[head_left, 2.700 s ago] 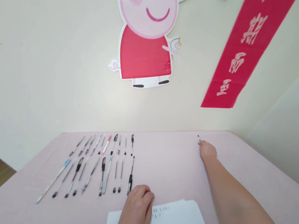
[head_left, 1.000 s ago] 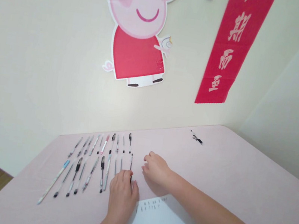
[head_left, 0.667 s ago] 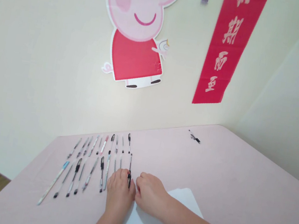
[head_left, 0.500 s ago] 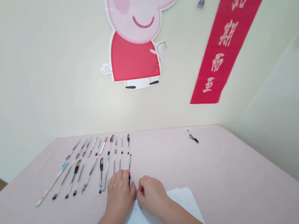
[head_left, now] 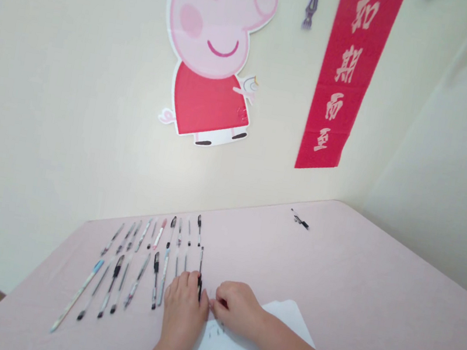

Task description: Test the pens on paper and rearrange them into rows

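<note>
My left hand [head_left: 184, 312] lies palm down at the left edge of the white paper [head_left: 302, 325]. Its fingers point forward over the lower ends of some pens. A black pen [head_left: 199, 282] shows between its index finger and thumb. Close by on the right, my right hand [head_left: 236, 308] rests on the paper with the fingers curled into a pinch. What those fingers hold, if anything, is hidden. Small dark marks [head_left: 215, 332] show on the paper below my right hand.
Two rows of pens lie on the pink table [head_left: 372, 303] to the left, among them a blue-capped pen [head_left: 77, 295] and a pink pen [head_left: 159, 234]. Another black pen [head_left: 300, 219] lies far back. A pig cutout [head_left: 212, 100] and a red banner [head_left: 334, 96] hang on the wall.
The view has tilted up slightly, so table and hands sit lower in the picture. My right hand has shifted slightly, and more of the marks on the paper show.
</note>
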{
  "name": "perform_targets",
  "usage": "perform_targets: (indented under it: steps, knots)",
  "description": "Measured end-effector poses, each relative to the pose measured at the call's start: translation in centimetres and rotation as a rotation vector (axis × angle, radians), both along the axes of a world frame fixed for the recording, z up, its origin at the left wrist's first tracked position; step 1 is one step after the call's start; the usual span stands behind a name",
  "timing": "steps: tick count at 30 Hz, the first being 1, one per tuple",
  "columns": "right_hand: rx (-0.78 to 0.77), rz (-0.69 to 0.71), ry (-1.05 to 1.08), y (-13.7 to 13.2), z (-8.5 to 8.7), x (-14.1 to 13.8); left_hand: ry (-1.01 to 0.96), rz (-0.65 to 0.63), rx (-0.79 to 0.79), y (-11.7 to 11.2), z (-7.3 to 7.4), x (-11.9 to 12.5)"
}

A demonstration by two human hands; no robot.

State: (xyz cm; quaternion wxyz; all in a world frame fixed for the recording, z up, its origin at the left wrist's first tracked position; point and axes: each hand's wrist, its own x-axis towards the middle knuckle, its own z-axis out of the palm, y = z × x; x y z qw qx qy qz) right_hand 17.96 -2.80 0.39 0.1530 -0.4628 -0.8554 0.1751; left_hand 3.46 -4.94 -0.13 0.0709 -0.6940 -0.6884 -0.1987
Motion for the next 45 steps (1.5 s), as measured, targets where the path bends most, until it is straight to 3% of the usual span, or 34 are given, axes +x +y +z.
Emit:
perform_targets:
  steps: [7, 17, 24, 31, 34, 37, 40, 45]
  knots:
    - [-0.002, 0.007, -0.01, 0.1, -0.2, 0.0, 0.022, -0.008, -0.028, -0.1, 0.3, 0.1]
    - [0.019, 0.018, 0.008, 0.1, -0.6, 0.1, 0.02, -0.044, -0.026, 0.1, -0.7, 0.1]
    - [-0.002, -0.159, 0.137, 0.7, -1.1, -0.2, 0.048, -0.062, -0.072, 0.0, -0.6, 0.7]
    - [-0.201, -0.278, 0.645, 2.1, -2.3, 0.1, -0.223, -0.213, 0.127, -0.4, -0.2, 1.2]
    - [-0.428, -0.332, 0.927, 2.5, -2.2, 0.3, -0.365, -0.324, 0.097, -0.5, -0.1, 1.4]
    - [-0.657, -0.359, 1.155, 2.5, -1.6, 0.4, -0.436, -0.337, 0.023, -0.5, -0.3, 1.4]
    - [-0.747, -0.369, 1.261, 2.4, -1.2, 0.4, -0.445, -0.279, -0.044, -0.4, -0.6, 1.4]
    - [-0.772, -0.324, 1.235, 2.1, -1.0, 0.4, -0.436, -0.276, -0.167, -0.4, -0.6, 1.5]
